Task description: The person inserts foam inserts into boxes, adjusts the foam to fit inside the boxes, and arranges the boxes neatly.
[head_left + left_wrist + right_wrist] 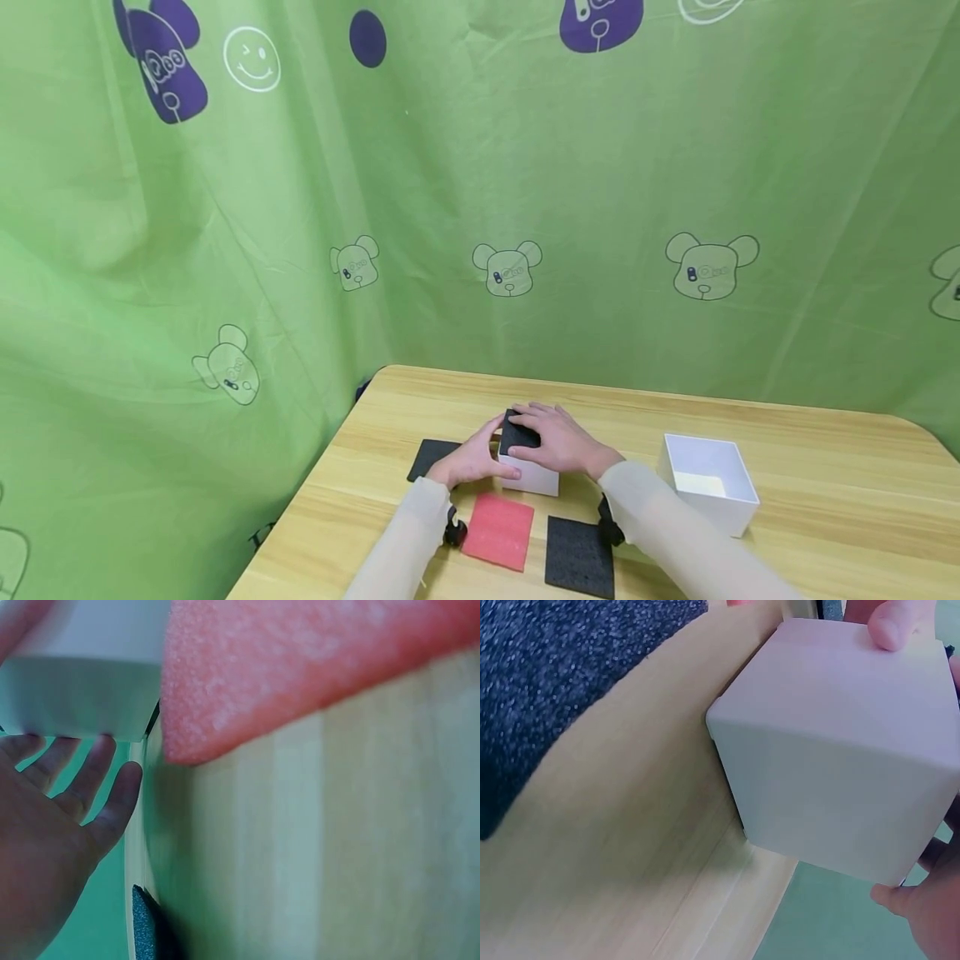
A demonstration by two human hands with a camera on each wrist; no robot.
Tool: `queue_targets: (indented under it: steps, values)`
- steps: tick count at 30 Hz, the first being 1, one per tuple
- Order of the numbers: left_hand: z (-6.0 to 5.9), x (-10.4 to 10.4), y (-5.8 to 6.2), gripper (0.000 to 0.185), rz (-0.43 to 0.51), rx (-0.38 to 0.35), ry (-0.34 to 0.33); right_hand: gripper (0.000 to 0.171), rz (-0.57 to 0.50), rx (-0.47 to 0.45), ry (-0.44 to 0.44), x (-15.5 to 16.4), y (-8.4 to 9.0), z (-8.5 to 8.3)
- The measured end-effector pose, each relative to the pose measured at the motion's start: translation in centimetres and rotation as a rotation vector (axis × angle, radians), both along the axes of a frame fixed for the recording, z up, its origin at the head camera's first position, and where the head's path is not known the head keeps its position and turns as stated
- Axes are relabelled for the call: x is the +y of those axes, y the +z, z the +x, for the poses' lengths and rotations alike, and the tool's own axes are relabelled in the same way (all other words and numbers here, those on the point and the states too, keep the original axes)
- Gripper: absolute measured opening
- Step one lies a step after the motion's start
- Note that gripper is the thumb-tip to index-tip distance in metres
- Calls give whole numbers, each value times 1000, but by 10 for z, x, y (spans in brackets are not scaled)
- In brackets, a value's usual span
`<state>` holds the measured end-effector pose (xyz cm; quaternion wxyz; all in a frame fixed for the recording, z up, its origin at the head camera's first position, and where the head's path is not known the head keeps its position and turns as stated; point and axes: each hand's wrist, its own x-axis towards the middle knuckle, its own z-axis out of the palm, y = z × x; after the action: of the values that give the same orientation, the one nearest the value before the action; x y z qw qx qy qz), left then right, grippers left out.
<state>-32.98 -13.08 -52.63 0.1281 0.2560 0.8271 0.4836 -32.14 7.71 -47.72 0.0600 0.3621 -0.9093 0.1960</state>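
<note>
An open white box (709,482), red foam sheet (498,531) and black foam sheets (579,556) lie on the wooden table (825,492)

The head view looks forward and down from above the near edge of the worktop (825,467), taking in the whole surface and the green curtain (525,167) behind it. The left wrist view sits low and very close, skimming the wood beside the red pad (300,667) and the box (82,697). The right wrist view is equally close, facing the same box (840,765) from its right. All three share that box (528,475).
</note>
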Motion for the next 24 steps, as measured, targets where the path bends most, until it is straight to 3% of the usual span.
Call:
queue_targets:
  steps: [24]
  values:
    - [2, 0, 1, 98, 9, 9, -23, 63, -15, 3, -72, -7, -3, 2]
